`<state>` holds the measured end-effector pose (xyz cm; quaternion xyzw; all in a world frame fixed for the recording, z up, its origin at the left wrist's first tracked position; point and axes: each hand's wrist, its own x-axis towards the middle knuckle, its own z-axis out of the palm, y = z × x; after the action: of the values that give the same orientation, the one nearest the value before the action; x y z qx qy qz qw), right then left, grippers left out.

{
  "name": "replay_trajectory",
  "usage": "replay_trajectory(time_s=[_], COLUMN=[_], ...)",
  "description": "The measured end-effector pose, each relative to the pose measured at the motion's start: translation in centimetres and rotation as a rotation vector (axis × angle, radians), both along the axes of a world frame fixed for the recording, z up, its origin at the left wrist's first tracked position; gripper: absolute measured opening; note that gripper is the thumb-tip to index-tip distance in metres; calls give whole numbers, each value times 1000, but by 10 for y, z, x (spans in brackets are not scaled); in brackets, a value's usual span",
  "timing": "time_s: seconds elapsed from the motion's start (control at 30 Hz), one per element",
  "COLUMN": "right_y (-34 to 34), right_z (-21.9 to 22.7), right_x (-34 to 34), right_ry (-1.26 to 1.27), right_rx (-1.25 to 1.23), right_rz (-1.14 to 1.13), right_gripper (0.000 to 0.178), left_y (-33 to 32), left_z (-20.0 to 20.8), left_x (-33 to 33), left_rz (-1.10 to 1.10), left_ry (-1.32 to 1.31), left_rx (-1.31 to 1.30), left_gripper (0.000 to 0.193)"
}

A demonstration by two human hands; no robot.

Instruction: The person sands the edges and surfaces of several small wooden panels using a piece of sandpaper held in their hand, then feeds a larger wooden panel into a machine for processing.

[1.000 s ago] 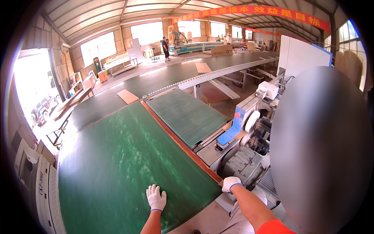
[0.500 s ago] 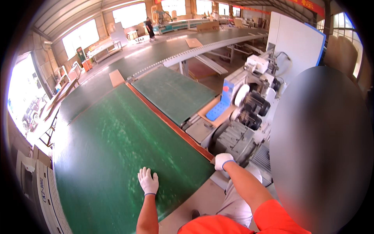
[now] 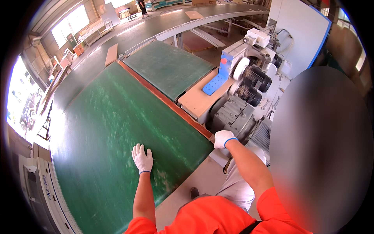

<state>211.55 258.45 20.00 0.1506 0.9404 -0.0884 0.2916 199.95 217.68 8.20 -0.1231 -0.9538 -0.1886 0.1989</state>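
Observation:
My left hand (image 3: 142,157), in a white knit glove with a blue cuff, lies flat on the wide green conveyor belt (image 3: 105,152), fingers spread and holding nothing. At the belt's right edge, my gloved right hand (image 3: 224,139) is closed round the near end of a long red-brown rail (image 3: 163,99). Its fingertips are partly hidden. Just beyond that hand, a tan board (image 3: 194,100) lies under a blue perforated bracket (image 3: 213,84) and sticks out of the machine toward the rail.
Right of the rail are a gearbox motor (image 3: 232,113), black motors with white wheels (image 3: 241,68) and a tall white cabinet (image 3: 294,31). A second green belt (image 3: 167,66) adjoins the rail. Another board (image 3: 112,54) lies farther off. A control unit (image 3: 48,195) stands at left. A person (image 3: 143,7) stands far back.
The tan board has slid out farther from under the blue bracket, toward the rail. My view has tilted down. Both hands keep about the same places on the belt and rail.

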Motion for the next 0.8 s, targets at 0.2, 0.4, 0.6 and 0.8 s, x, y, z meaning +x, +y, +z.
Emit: replay_trajectory(time_s=[0.2, 0.4, 0.6, 0.8], right_y=[42, 157, 223, 270], right_z=[8, 13, -23, -77], right_x=[12, 69, 158, 200], right_ry=[183, 472, 482, 513], right_rx=[-105, 106, 303, -113], right_rz=[-218, -796, -1096, -1190], right_gripper=[38, 53, 46, 43], left_y=[18, 39, 77, 136], left_z=[3, 4, 15, 29], left_x=[-20, -30, -43, -75], left_rz=[31, 14, -87, -258], left_ry=[-5, -107, -177, -123], left_rx=[17, 83, 236, 125], left_gripper=[45, 50, 54, 58])
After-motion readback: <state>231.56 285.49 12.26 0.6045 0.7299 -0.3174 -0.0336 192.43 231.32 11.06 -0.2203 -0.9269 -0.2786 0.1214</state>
